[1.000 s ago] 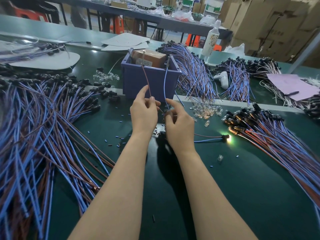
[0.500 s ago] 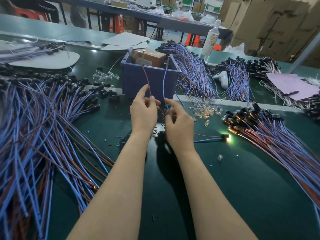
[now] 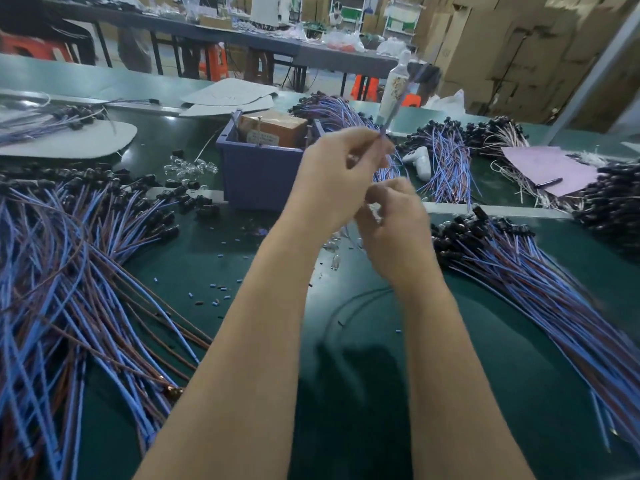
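My left hand (image 3: 337, 174) is raised in front of the blue bin (image 3: 259, 174) and pinches a thin blue and brown wire pair (image 3: 383, 133). The pair runs up to the right and ends in a blurred black socket (image 3: 424, 72). Just below and to the right, my right hand (image 3: 394, 223) has its fingers curled inward. Something small and pale shows at its fingertips, too blurred to identify. Both hands are off the dark green table (image 3: 363, 375).
Big piles of blue and brown wires with black sockets lie at the left (image 3: 69, 271) and right (image 3: 536, 271). A cardboard box (image 3: 273, 128) sits in the bin. Clear bulbs (image 3: 190, 166), a bottle (image 3: 394, 88), a pink sheet (image 3: 547, 164) and small wire scraps (image 3: 221, 289) are around.
Both hands have lifted off the table and moved right. The left hand has raised the wire pair, swinging its socket end high. The lit lamp on the table is no longer seen.
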Available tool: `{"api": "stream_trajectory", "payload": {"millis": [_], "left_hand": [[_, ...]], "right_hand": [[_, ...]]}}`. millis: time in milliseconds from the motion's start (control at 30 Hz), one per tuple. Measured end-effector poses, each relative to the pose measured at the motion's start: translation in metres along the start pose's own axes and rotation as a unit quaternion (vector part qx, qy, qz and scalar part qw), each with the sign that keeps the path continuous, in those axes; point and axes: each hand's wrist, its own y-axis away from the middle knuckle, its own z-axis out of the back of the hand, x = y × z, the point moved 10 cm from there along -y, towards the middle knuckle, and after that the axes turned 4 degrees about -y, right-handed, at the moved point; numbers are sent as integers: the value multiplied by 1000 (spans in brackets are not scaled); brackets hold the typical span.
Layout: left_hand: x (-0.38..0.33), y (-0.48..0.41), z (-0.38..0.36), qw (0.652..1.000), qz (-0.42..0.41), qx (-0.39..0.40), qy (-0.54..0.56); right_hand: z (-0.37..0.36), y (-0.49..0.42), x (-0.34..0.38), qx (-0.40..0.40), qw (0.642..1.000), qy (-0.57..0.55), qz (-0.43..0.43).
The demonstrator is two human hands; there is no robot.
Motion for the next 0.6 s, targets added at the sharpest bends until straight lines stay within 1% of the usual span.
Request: {"api": "stream_trajectory", "payload": {"millis": [33, 67, 100, 133, 167, 200, 233, 267, 300, 333, 367, 400, 433, 467, 500, 533, 600], "left_hand": [[-23, -2, -9, 999, -34, 16, -9], [-40, -2, -15, 998, -55, 15, -27], [-50, -1, -20, 997, -58, 3, -52], [-52, 0, -27, 996, -41, -4, -78], [-48, 2, -39, 995, -5, 10, -96], [-39, 7, -60, 993, 47, 53, -90], [-30, 15, -87, 987, 104, 115, -45], [-25, 24, -117, 973, 156, 166, 44], [-27, 32, -143, 950, 194, 190, 154], [-31, 35, -163, 926, 215, 181, 253], [-34, 32, -174, 914, 218, 147, 309], [-33, 27, -181, 912, 217, 108, 332], [-32, 22, -189, 914, 213, 81, 337], [-33, 17, -198, 919, 203, 74, 330], [-36, 14, -210, 928, 187, 83, 311], [-38, 11, -222, 942, 167, 95, 274], [-43, 8, -243, 973, 121, 113, 159]], "right_hand": [[25, -2, 1, -44, 999, 18, 5], [50, -3, 0, -90, 996, 22, 6], [76, -1, -3, -141, 990, 7, -1], [100, 3, -9, -194, 980, -31, -16], [122, 9, -19, -247, 964, -87, -40], [141, 17, -32, -296, 941, -152, -67], [154, 25, -45, -338, 911, -220, -91], [163, 33, -58, -365, 877, -292, -110], [167, 39, -70, -382, 843, -357, -126], [169, 47, -81, -392, 812, -409, -142], [170, 55, -92, -402, 785, -445, -159], [171, 65, -104, -414, 761, -467, -177], [173, 77, -116, -428, 741, -479, -196], [174, 89, -129, -442, 722, -487, -215], [175, 100, -141, -453, 708, -489, -233], [175, 111, -153, -459, 700, -484, -256], [171, 128, -177, -461, 681, -480, -305]]}}
